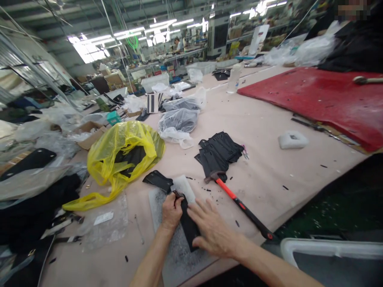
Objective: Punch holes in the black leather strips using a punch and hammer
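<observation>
A black leather-like strip (189, 228) lies lengthwise on a pale, speckled work board (179, 255), partly over a whitish block (183, 184). My left hand (172, 210) is closed in a pinch at the strip's far end, around a small metal tool (177, 194) that is mostly hidden by the fingers. Spread across the strip's right edge, my right hand (212, 229) rests with fingers stretched out. Just beyond the left hand is a small stack of black pieces (158, 181). A hammer (239, 204) with a red and black handle lies right of my right hand.
Past the hammer head is a pile of black pieces (220, 149) beside small pink-handled snippers (245, 152). A yellow plastic bag (149, 135) holds dark pieces. Farther right are a white block (293, 140) and a red board (323, 95). A white bin (329, 249) stands below the table edge.
</observation>
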Demonstrator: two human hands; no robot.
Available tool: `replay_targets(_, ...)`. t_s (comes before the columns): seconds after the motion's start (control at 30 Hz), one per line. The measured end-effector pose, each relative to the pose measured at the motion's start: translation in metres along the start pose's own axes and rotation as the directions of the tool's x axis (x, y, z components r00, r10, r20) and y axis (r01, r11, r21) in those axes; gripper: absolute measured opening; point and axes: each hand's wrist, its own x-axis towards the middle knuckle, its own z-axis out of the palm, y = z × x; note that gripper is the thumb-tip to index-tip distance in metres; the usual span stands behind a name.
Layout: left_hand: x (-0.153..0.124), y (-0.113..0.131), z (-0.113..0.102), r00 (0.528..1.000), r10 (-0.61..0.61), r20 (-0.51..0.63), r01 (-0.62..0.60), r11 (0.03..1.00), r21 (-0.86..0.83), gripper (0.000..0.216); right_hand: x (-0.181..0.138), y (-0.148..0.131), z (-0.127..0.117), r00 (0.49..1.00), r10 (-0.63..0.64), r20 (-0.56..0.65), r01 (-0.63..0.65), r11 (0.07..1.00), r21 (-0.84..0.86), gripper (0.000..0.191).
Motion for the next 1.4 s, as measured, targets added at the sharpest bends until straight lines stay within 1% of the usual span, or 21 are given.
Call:
replay_targets(0.03,0.001,0.001,-0.001,1.000,-0.026,0.006,0.026,0.999,-0.019,0.017,0.000,-0.007,0.007,0.997,-0.044,0.057,0.041,0.998,0.054,0.082)
replay_targets(0.1,0.005,0.002,-0.002,0.990,-0.139,-0.025,0.137,0.989,-0.063,0.018,-0.002,-0.014,0.017,0.992,-0.062,0.114,0.048,0.991,0.123,0.082)
replay_targets(0.13,0.008,0.002,-0.003,0.974,-0.218,-0.062,0.212,0.973,-0.096,0.020,-0.004,-0.015,0.021,0.991,-0.055,0.126,0.037,0.989,0.142,0.082)
replay_targets(0.2,0.013,0.001,-0.006,0.922,-0.365,-0.127,0.338,0.921,-0.195,0.024,-0.007,-0.012,0.024,0.990,-0.048,0.133,0.027,0.987,0.158,0.082)
replay_targets(0.23,0.015,0.001,-0.008,0.901,-0.411,-0.138,0.371,0.895,-0.248,0.026,-0.008,-0.010,0.024,0.990,-0.051,0.131,0.030,0.987,0.159,0.082)
replay_targets(0.27,0.016,0.001,-0.011,0.891,-0.433,-0.132,0.383,0.876,-0.292,0.027,-0.009,-0.008,0.025,0.990,-0.057,0.127,0.037,0.987,0.157,0.083)
replay_targets(0.33,0.015,0.002,-0.016,0.899,-0.427,-0.102,0.374,0.867,-0.330,0.027,-0.007,-0.004,0.024,0.991,-0.070,0.114,0.053,0.989,0.141,0.084)
replay_targets(0.4,0.010,0.006,-0.020,0.914,-0.397,-0.082,0.354,0.881,-0.312,0.026,0.003,0.001,0.023,0.994,-0.063,0.089,0.053,0.993,0.110,0.083)
replay_targets(0.53,-0.003,0.014,-0.024,0.938,-0.341,-0.068,0.314,0.914,-0.255,0.025,0.044,0.016,0.016,0.999,-0.027,0.044,0.026,0.999,0.044,0.083)
replay_targets(0.6,-0.008,0.016,-0.023,0.940,-0.332,-0.078,0.304,0.920,-0.249,0.025,0.064,0.024,0.011,0.998,-0.037,0.048,0.035,0.998,0.048,0.087)
replay_targets(0.67,-0.013,0.016,-0.021,0.937,-0.340,-0.075,0.311,0.914,-0.261,0.024,0.075,0.030,0.006,0.998,-0.049,0.047,0.045,0.996,0.077,0.092)
replay_targets(0.73,-0.017,0.016,-0.020,0.934,-0.351,-0.059,0.321,0.903,-0.286,0.023,0.075,0.034,0.004,0.999,-0.042,0.030,0.039,0.994,0.103,0.095)
replay_targets(0.8,-0.020,0.016,-0.018,0.938,-0.344,-0.045,0.315,0.898,-0.306,0.022,0.068,0.036,0.005,1.000,-0.016,0.025,0.013,0.993,0.117,0.093)
replay_targets(0.93,-0.025,0.020,-0.017,0.956,-0.291,-0.028,0.269,0.913,-0.306,0.022,0.052,0.037,0.011,0.997,0.044,0.069,-0.052,0.991,0.121,0.077)
replay_targets(1.0,-0.026,0.021,-0.016,0.961,-0.275,-0.019,0.257,0.919,-0.298,0.022,0.049,0.035,0.014,0.996,0.070,0.063,-0.077,0.990,0.122,0.073)
replay_targets(1.23,-0.028,0.020,-0.013,0.971,-0.232,0.054,0.237,0.936,-0.259,0.022,0.051,0.032,0.019,0.994,0.103,0.032,-0.106,0.986,0.127,0.073)
replay_targets(1.4,-0.029,0.015,-0.011,0.977,-0.210,0.048,0.215,0.959,-0.184,0.022,0.049,0.038,0.024,0.997,0.082,0.001,-0.081,0.986,0.144,0.073)
